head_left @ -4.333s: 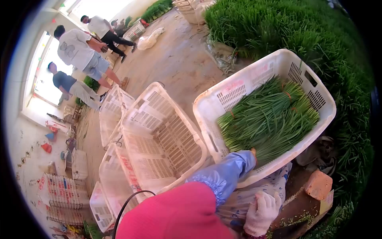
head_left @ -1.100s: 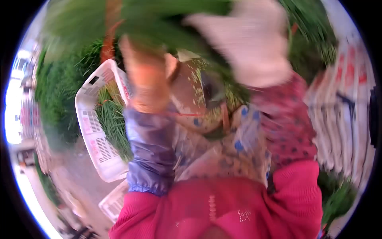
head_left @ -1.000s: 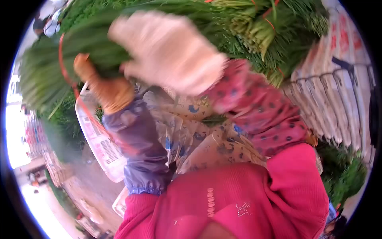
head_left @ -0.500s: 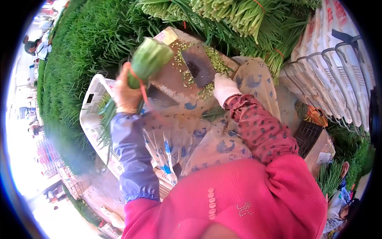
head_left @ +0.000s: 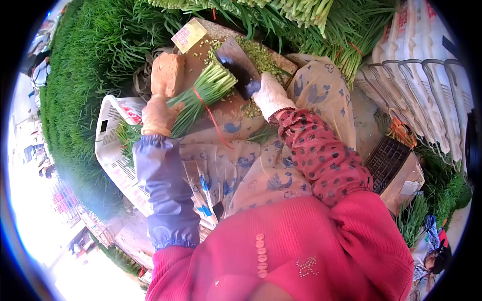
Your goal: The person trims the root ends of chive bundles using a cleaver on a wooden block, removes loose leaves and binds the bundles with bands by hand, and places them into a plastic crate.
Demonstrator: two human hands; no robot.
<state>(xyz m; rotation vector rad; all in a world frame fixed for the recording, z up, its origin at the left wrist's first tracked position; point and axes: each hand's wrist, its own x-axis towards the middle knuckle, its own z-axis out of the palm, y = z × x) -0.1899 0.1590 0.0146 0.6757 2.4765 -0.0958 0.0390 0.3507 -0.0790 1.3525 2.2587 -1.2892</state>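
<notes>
A bunch of garlic chives (head_left: 213, 83), bound with a red tie, lies slanted across the wooden board (head_left: 198, 62) with its cut ends toward the cleaver. My gloved left hand (head_left: 159, 115) is beside its leaves, thumb over them and fingers stretched up to an orange brick (head_left: 168, 72). The hand's far fingers are partly hidden. In a white glove, my right hand (head_left: 272, 95) is closed round the cleaver (head_left: 238, 65), whose handle the fingers cover. Its broad dark blade stands over the board, beside the cut ends. Chopped stem bits (head_left: 261, 55) are scattered behind the blade.
Tied chive bunches (head_left: 306, 15) are piled behind the board, and a dense green heap (head_left: 85, 110) rises on the left. A white plastic basket (head_left: 108, 125) stands by my left arm. Patterned plastic sheeting (head_left: 271, 175) covers my lap. White crates (head_left: 411, 90) are stacked right.
The chive bunch has come down from the air onto the board, and my left hand has loosened from it. The brick is now in sight. My right hand and the cleaver have shifted slightly left and up.
</notes>
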